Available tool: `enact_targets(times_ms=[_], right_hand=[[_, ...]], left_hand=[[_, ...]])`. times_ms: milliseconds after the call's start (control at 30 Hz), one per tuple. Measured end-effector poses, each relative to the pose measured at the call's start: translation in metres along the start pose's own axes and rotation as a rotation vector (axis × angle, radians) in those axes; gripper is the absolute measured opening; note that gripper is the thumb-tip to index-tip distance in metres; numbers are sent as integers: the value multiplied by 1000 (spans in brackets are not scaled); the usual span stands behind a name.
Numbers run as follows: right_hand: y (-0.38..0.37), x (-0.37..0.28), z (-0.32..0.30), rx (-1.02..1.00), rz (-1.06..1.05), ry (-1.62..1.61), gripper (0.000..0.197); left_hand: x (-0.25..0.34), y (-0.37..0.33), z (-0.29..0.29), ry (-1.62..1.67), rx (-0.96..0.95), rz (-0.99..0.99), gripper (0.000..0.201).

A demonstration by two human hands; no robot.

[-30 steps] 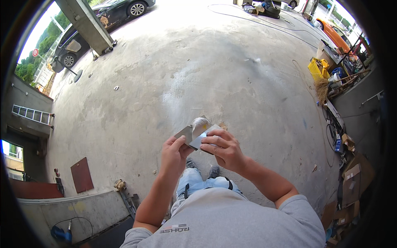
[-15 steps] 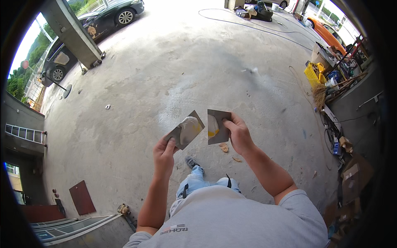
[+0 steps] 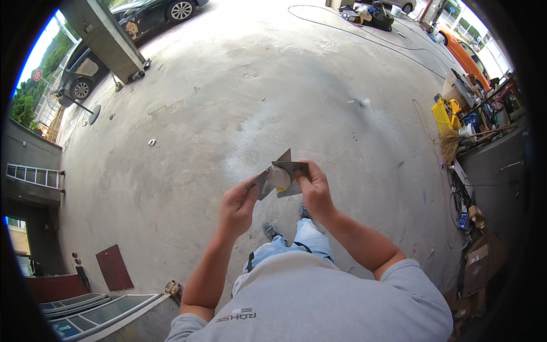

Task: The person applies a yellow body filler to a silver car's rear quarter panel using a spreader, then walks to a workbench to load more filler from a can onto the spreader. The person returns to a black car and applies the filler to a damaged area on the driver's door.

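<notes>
My left hand pinches a thin grey metal filler spreader by its edge, thumb on top. In my right hand is a second flat metal spreader, held between thumb and fingers. The two blades cross in front of my body, the right one overlapping the left. Pale putty with a yellow streak lies where they meet. Whether it clings to one blade or both, I cannot tell.
A dark car with bare patches stands behind a concrete pillar. At right are a yellow crate, a broom and cardboard boxes. A hose crosses the concrete floor. A reddish-brown board lies at lower left.
The two spreaders were apart and have come together until their blades overlap. My right hand has moved left and tilted its blade. Both feet now show as I step forward.
</notes>
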State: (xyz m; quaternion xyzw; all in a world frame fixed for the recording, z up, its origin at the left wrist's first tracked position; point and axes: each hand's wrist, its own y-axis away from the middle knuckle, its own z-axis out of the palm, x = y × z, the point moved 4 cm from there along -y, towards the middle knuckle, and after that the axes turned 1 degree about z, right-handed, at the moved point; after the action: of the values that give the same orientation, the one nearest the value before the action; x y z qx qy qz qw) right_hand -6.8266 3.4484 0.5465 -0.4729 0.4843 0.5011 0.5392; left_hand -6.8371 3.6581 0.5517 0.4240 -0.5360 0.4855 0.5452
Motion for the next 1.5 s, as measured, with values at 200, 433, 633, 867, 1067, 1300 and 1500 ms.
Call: enact_targets(times_ms=[200,433,633,867,1067,1300,1500], right_hand=[[-45,4,33,-40,281,-584,21],[-97,-24,40,-198,146,-610,23],[-110,-46,56,-778,-8,-92,29],[-113,-45,57,-851,-293,484,28],[-102,-58,58,-378,-880,782,28],[-64,-28,115,-516,-891,785,38],[-57,-37,111,-546,-930,674,31]], left_hand=[[6,-17,1,-254,52,103,38],[12,-20,-40,-599,15,74,27],[-2,-22,-85,-159,187,-97,15],[-3,-20,-106,-53,226,-91,16],[11,-30,-122,253,392,-136,25],[24,-33,-114,525,343,-197,27],[18,-25,-118,493,406,-233,28]])
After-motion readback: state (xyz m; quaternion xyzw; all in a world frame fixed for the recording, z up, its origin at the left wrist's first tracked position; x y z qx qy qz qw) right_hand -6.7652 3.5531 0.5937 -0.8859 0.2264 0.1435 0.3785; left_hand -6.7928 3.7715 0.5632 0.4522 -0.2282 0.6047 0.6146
